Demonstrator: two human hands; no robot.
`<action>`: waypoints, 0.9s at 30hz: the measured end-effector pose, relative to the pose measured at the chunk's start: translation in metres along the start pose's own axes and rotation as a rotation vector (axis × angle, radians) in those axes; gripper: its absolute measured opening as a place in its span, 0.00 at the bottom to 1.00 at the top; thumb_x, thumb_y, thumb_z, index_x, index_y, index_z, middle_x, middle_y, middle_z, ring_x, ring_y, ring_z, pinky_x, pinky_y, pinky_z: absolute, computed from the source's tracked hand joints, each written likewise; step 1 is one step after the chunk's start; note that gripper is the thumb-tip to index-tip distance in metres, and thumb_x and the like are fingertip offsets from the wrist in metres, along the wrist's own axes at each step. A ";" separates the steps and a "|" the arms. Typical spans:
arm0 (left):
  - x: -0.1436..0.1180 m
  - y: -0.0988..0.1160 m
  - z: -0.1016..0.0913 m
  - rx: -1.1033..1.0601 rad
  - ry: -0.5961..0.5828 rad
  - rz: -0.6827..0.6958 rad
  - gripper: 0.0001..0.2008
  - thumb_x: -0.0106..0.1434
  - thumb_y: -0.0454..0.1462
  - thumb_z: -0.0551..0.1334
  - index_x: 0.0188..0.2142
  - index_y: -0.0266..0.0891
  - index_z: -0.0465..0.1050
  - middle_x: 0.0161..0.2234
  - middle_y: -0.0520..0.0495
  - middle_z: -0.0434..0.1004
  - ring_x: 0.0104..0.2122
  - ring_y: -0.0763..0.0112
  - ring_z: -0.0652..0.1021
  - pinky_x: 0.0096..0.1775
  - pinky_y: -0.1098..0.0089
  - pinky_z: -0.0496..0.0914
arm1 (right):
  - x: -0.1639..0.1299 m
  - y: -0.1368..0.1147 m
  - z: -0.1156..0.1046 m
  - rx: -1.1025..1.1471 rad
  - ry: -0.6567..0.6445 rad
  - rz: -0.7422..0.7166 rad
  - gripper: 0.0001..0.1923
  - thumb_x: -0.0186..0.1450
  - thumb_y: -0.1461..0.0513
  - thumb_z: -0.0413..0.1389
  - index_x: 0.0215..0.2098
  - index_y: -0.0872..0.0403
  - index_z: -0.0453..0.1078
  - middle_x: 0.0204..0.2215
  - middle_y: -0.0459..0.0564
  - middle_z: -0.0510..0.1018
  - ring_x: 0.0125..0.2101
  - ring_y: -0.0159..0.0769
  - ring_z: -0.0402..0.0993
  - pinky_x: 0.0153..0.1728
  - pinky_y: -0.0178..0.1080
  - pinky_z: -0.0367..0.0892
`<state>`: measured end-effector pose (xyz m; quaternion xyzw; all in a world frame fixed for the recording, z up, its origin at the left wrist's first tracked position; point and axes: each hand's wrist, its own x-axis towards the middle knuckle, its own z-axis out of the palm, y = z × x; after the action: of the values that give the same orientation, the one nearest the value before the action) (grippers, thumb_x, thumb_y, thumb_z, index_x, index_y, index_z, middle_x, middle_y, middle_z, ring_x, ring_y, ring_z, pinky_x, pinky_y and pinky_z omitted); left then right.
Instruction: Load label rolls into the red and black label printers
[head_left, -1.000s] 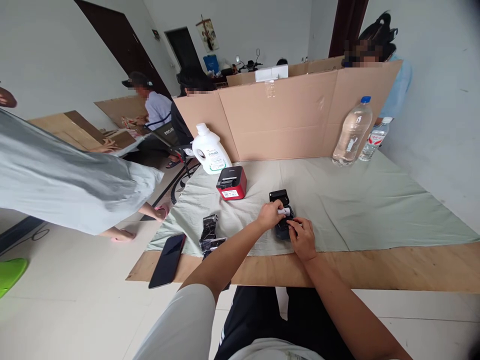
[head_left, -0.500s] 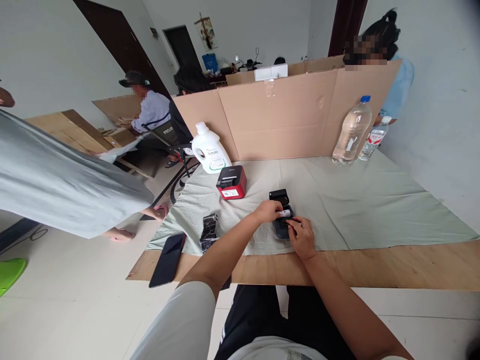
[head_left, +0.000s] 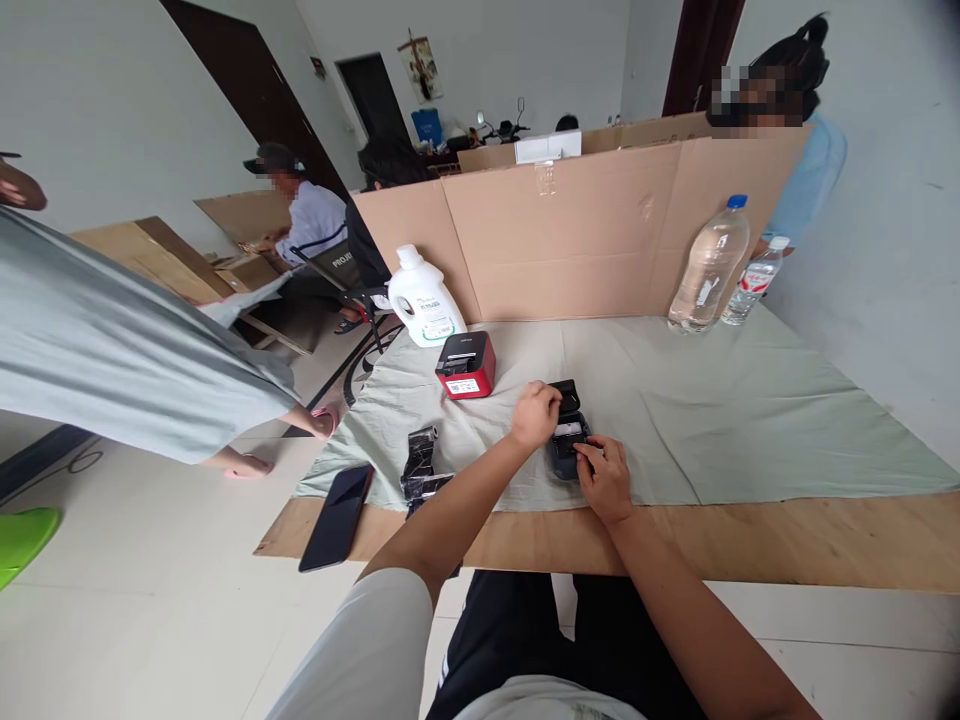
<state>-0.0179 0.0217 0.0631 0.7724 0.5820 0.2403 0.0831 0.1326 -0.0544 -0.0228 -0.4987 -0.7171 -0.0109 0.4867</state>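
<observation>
A small black portable printer [head_left: 564, 462] lies on the cloth with its lid [head_left: 568, 397] flipped up on the far side. Inside it sits a white paper roll [head_left: 570, 429]. My left hand [head_left: 535, 412] is closed at the left edge of the raised lid, fingertips against it. With thumb and fingers drawn together, my right hand [head_left: 606, 475] grips the near right side of the printer. Left of my forearm lies a crumpled black strip on a small roll [head_left: 420, 455]. Beyond it stands a red and black box-shaped printer [head_left: 466, 366].
A dark phone [head_left: 336, 518] rests at the table's left front edge. A white jug [head_left: 426, 300] stands at the back left; a large bottle [head_left: 709, 265] and a smaller bottle [head_left: 754, 282] at the back right. A cardboard screen [head_left: 570, 235] runs behind. One person [head_left: 135, 340] stands at left.
My left hand has moved from the paper roll up and away to the raised lid, uncovering the roll. My right hand keeps its place on the printer.
</observation>
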 end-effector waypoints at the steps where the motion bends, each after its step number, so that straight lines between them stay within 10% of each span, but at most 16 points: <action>1: 0.000 -0.003 -0.002 -0.021 0.092 -0.031 0.13 0.64 0.33 0.53 0.45 0.38 0.72 0.47 0.42 0.71 0.51 0.63 0.69 0.55 0.63 0.63 | 0.000 0.000 0.000 0.000 0.005 -0.004 0.12 0.65 0.64 0.50 0.40 0.52 0.75 0.40 0.55 0.71 0.43 0.42 0.65 0.44 0.47 0.68; 7: -0.003 -0.012 0.006 -0.220 0.023 -0.047 0.21 0.68 0.37 0.49 0.60 0.37 0.58 0.59 0.39 0.63 0.59 0.63 0.64 0.59 0.59 0.59 | 0.001 -0.002 -0.002 0.021 0.014 -0.003 0.12 0.65 0.65 0.49 0.39 0.52 0.75 0.40 0.55 0.71 0.43 0.42 0.66 0.45 0.48 0.68; 17: -0.055 -0.008 0.028 -0.193 -0.004 0.143 0.17 0.69 0.38 0.48 0.52 0.38 0.68 0.55 0.41 0.66 0.57 0.65 0.66 0.60 0.60 0.60 | 0.000 -0.002 -0.004 0.017 0.005 0.014 0.11 0.64 0.65 0.49 0.38 0.53 0.74 0.40 0.55 0.71 0.43 0.42 0.65 0.45 0.47 0.68; 27: -0.074 0.002 0.051 -0.307 -0.058 -0.110 0.23 0.68 0.39 0.49 0.62 0.39 0.56 0.67 0.39 0.44 0.65 0.62 0.55 0.62 0.59 0.57 | -0.004 0.008 0.006 0.074 -0.042 0.119 0.20 0.67 0.55 0.49 0.53 0.55 0.65 0.51 0.60 0.69 0.52 0.44 0.66 0.51 0.51 0.66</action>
<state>-0.0074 -0.0411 -0.0013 0.7244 0.5771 0.2990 0.2299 0.1343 -0.0499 -0.0325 -0.5224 -0.6961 0.0550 0.4894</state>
